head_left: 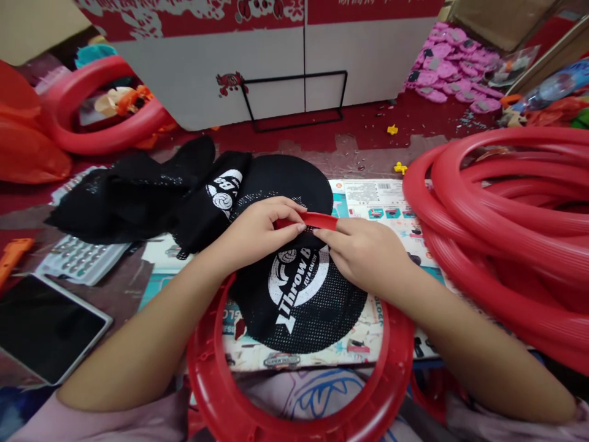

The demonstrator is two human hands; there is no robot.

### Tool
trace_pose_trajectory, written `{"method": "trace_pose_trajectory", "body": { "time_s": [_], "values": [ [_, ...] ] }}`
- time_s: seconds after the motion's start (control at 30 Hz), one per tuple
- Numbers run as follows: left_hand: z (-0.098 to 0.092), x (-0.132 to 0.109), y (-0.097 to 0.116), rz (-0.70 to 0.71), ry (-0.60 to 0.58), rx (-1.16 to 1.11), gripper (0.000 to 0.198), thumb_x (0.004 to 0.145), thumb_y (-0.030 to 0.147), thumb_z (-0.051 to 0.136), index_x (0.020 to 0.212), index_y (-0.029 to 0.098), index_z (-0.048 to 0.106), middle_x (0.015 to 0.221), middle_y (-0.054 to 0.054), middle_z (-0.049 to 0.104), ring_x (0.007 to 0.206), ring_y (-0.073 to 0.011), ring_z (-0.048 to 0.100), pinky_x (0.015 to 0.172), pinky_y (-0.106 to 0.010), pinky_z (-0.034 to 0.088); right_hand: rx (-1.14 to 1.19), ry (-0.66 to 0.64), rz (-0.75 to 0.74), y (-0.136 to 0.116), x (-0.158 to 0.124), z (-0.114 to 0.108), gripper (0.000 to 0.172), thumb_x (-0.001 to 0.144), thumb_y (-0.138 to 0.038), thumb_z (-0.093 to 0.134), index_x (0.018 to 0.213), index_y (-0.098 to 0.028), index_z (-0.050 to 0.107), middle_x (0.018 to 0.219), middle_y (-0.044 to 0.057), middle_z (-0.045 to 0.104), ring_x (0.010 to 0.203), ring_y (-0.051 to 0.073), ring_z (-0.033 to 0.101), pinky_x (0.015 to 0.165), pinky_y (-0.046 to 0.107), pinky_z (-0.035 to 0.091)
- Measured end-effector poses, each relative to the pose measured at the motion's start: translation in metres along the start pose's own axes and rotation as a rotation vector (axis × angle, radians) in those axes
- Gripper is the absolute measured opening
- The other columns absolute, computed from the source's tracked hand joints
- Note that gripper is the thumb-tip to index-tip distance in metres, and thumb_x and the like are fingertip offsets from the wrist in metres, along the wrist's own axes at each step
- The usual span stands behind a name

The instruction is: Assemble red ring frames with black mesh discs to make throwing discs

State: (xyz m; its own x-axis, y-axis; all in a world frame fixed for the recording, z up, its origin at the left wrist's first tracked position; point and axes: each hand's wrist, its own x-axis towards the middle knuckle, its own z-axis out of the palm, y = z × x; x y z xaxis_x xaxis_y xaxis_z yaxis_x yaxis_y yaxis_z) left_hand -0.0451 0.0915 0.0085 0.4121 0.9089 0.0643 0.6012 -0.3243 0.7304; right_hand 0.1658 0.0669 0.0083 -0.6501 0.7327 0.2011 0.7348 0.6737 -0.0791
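Observation:
A red plastic ring [398,368] leans toward me over a printed cardboard sheet, its far edge between my hands. Black mesh fabric [331,307] with white "Throw" and "Fly & Catch" print lies across its opening. My left hand [267,227] is closed, thumb and fingers pinching the mesh at the ring's far rim. Just right of it, my right hand [368,248] is closed on that rim, its fingertips pressing the mesh edge. More black mesh pieces [151,190] are heaped on the left. The exact grip under my fingers is partly hidden.
Red rings [515,227] are piled at right, with another red ring [110,138] at far left. A tablet [50,328] and a calculator [85,258] lie at left. Behind stand a white-and-red carton [276,61], a black wire frame [294,77] and pink pieces [442,61].

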Motion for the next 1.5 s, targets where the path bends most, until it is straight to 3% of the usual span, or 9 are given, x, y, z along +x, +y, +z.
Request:
{"method": "trace_pose_trajectory", "body": {
  "time_s": [0.4,0.57,0.67,0.73,0.83,0.93,1.27,1.5],
  "values": [
    [0.009,0.004,0.003,-0.064,0.051,0.042,0.01,0.075,0.017,0.062,0.071,0.016,0.071,0.097,-0.004,0.066,0.093,-0.0162,0.062,0.091,-0.03,0.047,-0.072,-0.122,0.016,-0.001,0.001,-0.007,0.033,0.091,-0.019,0.045,0.114,-0.025,0.068,0.078,0.005,0.065,0.067,0.019,0.059,0.057,0.03,0.027],
    [0.007,0.004,0.002,-0.098,0.019,0.067,0.011,0.075,0.017,0.063,0.065,0.016,0.068,0.095,-0.003,0.065,0.088,-0.016,0.062,0.085,-0.03,0.048,-0.04,-0.279,-0.037,-0.006,-0.005,-0.016,0.031,0.09,-0.017,0.047,0.111,-0.021,0.069,0.081,0.005,0.068,0.071,0.021,0.064,0.055,0.031,0.031],
    [0.008,-0.001,0.001,0.009,0.048,0.133,0.007,0.079,0.018,0.06,0.079,0.014,0.066,0.096,-0.006,0.063,0.09,-0.0176,0.061,0.084,-0.032,0.049,0.033,-0.351,-0.019,-0.004,-0.005,-0.021,0.031,0.091,-0.018,0.046,0.112,-0.02,0.069,0.091,0.006,0.07,0.077,0.021,0.066,0.059,0.03,0.037],
    [0.008,-0.005,0.001,0.153,0.065,0.18,0.012,0.084,0.015,0.054,0.092,0.012,0.062,0.106,-0.01,0.061,0.102,-0.0198,0.059,0.09,-0.034,0.049,0.096,-0.356,0.021,0.001,-0.004,-0.023,0.032,0.09,-0.018,0.046,0.113,-0.019,0.068,0.098,0.007,0.071,0.085,0.023,0.066,0.066,0.031,0.043],
    [0.009,-0.009,0.001,0.358,0.03,0.258,0.021,0.088,0.009,0.043,0.098,0.011,0.062,0.127,-0.016,0.053,0.121,-0.0227,0.051,0.101,-0.037,0.046,0.188,-0.29,0.054,0.011,-0.003,-0.022,0.033,0.089,-0.016,0.046,0.111,-0.019,0.069,0.102,0.007,0.071,0.092,0.023,0.065,0.075,0.032,0.046],
    [0.01,-0.01,0.001,0.461,0.002,0.38,0.028,0.089,0.008,0.04,0.1,0.012,0.066,0.127,-0.016,0.054,0.119,-0.0251,0.053,0.1,-0.041,0.048,0.231,-0.234,0.042,0.017,-0.002,-0.02,0.034,0.087,-0.014,0.046,0.11,-0.019,0.07,0.099,0.007,0.072,0.09,0.021,0.064,0.077,0.031,0.046],
    [0.012,-0.008,0.001,0.458,-0.035,0.5,0.036,0.094,0.019,0.037,0.116,0.021,0.065,0.129,-0.015,0.053,0.115,-0.0253,0.054,0.096,-0.046,0.049,0.225,-0.229,0.064,0.018,0.0,-0.02,0.031,0.084,-0.009,0.046,0.098,-0.017,0.072,0.087,0.008,0.067,0.081,0.018,0.059,0.074,0.028,0.043],
    [0.015,-0.009,-0.002,0.436,-0.065,0.578,0.041,0.09,0.012,0.041,0.124,0.021,0.061,0.133,-0.019,0.048,0.122,-0.0307,0.049,0.099,-0.051,0.047,0.103,-0.282,0.071,0.016,0.001,-0.022,0.032,0.086,-0.008,0.046,0.106,-0.016,0.07,0.089,0.009,0.065,0.078,0.017,0.056,0.069,0.027,0.039]
  ]
}}
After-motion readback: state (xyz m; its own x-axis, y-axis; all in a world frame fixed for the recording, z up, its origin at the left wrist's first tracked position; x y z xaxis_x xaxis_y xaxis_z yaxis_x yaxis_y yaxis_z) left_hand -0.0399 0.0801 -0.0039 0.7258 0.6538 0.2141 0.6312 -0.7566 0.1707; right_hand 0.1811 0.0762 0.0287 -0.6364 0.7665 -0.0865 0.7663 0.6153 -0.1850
